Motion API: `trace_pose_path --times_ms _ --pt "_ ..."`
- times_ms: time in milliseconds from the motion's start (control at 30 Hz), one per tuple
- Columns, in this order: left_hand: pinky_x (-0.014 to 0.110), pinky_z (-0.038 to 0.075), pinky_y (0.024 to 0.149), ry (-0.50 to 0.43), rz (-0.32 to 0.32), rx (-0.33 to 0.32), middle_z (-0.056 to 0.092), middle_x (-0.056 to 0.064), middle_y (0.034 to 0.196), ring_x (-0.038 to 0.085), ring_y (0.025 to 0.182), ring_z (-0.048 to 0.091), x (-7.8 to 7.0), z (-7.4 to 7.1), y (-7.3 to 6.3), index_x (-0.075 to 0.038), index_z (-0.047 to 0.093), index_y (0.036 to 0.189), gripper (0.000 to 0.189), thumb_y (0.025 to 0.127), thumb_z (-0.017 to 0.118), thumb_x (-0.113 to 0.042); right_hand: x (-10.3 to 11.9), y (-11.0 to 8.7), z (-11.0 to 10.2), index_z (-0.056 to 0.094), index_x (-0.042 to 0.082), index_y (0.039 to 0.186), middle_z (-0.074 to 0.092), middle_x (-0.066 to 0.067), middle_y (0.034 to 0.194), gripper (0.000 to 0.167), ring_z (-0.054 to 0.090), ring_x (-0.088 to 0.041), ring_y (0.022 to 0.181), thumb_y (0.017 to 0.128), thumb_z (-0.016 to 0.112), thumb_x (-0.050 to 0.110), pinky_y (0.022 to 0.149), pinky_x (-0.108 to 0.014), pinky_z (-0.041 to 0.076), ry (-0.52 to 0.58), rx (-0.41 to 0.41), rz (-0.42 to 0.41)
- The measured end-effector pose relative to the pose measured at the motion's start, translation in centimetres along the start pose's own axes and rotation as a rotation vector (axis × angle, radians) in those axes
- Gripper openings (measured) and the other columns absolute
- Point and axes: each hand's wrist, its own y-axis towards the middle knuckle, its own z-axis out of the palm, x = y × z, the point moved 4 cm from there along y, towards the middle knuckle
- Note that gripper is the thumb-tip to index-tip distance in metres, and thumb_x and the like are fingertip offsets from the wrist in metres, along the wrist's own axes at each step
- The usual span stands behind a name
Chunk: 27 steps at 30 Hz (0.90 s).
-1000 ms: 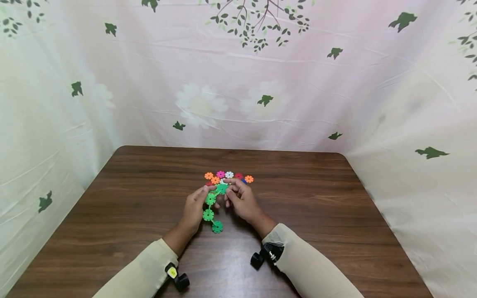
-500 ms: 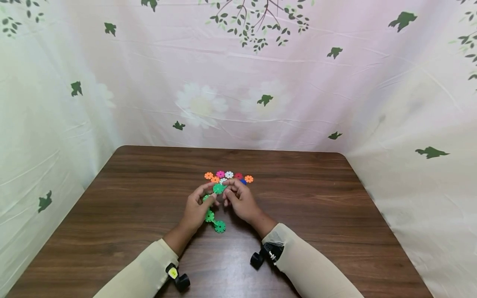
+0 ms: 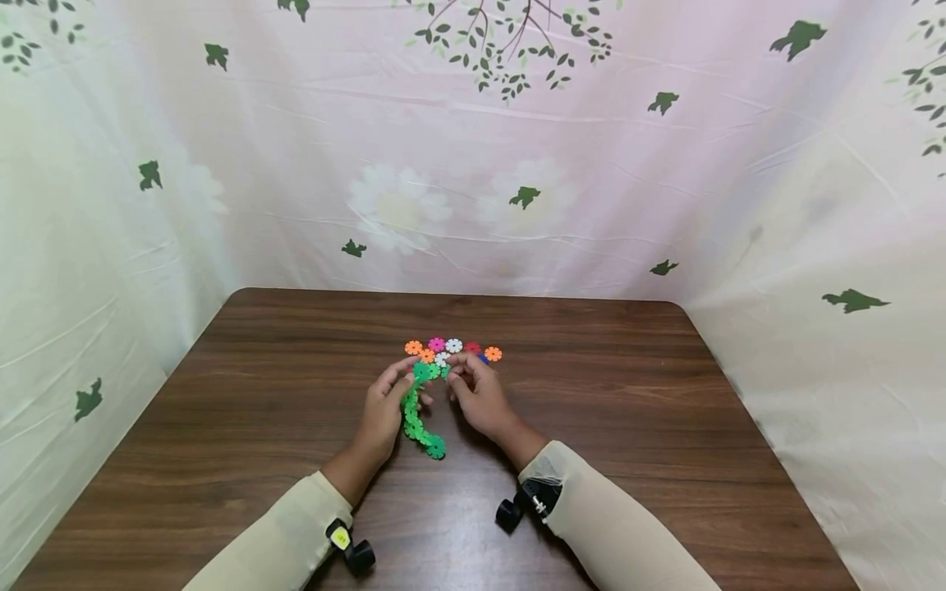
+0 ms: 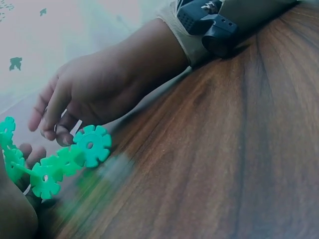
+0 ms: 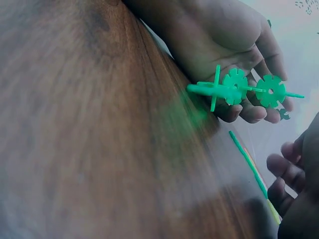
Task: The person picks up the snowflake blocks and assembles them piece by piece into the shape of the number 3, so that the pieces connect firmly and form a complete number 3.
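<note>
A curved chain of green flower-shaped notched plastic discs (image 3: pixel 411 404) is in the head view, its lower tail hanging toward the near side. My left hand (image 3: pixel 382 410) grips the upper part of this chain with thumb and fingers. A darker green disc (image 3: pixel 446 373) at the chain's top right lies between the thumb and index finger of my right hand (image 3: pixel 480 400), which pinches it. In the left wrist view the linked discs (image 4: pixel 45 178) hang in front of the right hand (image 4: pixel 97 89). The right wrist view shows the chain (image 5: pixel 234 86) against my left palm (image 5: pixel 219 35).
Just beyond my hands lie loose flower discs: orange (image 3: pixel 493 354), pink (image 3: pixel 437 344), white (image 3: pixel 454 345) and red (image 3: pixel 473 348), with a blue one (image 3: pixel 484 359) partly hidden. They rest on a brown wooden table (image 3: pixel 628 427). A printed curtain (image 3: pixel 591 246) surrounds it.
The green chain has turned in my left hand, and its upper disc has shifted left. The tail has swung slightly right. My right hand has hardly moved.
</note>
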Motion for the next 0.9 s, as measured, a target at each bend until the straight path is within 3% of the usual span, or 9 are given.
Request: trace_pose_path --times_ms 133,267,500,667,900 --pt "0.026 0.058 0.073 0.041 0.036 0.002 0.065 0.020 0.124 0.016 0.080 0.073 -0.1 0.0 0.0 0.000 0.058 0.153 0.040 0.115 0.052 -0.010 -0.2 0.2 -0.2 0.066 -0.010 0.124 0.069 -0.026 0.099 0.020 0.062 -0.017 0.072 0.104 0.063 -0.008 0.069 -0.022 0.051 -0.095 -0.039 -0.016" --pt "0.025 0.059 0.071 0.058 0.054 -0.017 0.063 0.025 0.119 0.014 0.078 0.072 -0.2 0.0 -0.1 0.001 0.059 0.151 0.039 0.114 0.053 -0.009 -0.2 0.2 -0.4 0.070 -0.008 0.115 0.067 -0.022 0.104 0.020 0.055 -0.008 0.072 0.096 0.069 -0.013 0.067 -0.021 0.048 -0.209 -0.068 -0.040" --pt "0.026 0.061 0.071 0.043 0.063 -0.034 0.064 0.026 0.113 0.015 0.078 0.072 -0.3 0.1 -0.1 0.003 0.059 0.149 0.038 0.113 0.057 -0.008 -0.2 0.2 -0.7 0.077 -0.004 0.115 0.064 -0.019 0.106 0.025 0.048 -0.007 0.067 0.091 0.083 -0.005 0.064 -0.021 0.044 -0.348 -0.074 0.040" --pt "0.027 0.061 0.070 0.025 0.075 -0.033 0.067 0.022 0.103 0.017 0.078 0.072 -0.2 0.1 -0.1 0.005 0.059 0.147 0.037 0.112 0.058 -0.006 -0.4 0.4 -0.6 0.077 -0.001 0.123 0.062 -0.016 0.108 0.029 0.048 -0.008 0.070 0.095 0.084 0.006 0.064 -0.023 0.044 -0.412 -0.021 0.099" --pt "0.026 0.061 0.071 0.026 0.094 -0.013 0.066 0.024 0.105 0.016 0.079 0.071 0.0 0.1 0.0 0.006 0.056 0.150 0.040 0.112 0.058 -0.004 -0.8 1.1 -0.4 0.078 0.000 0.123 0.057 -0.013 0.104 0.031 0.048 -0.012 0.075 0.096 0.085 0.014 0.069 -0.026 0.044 -0.510 -0.011 0.118"
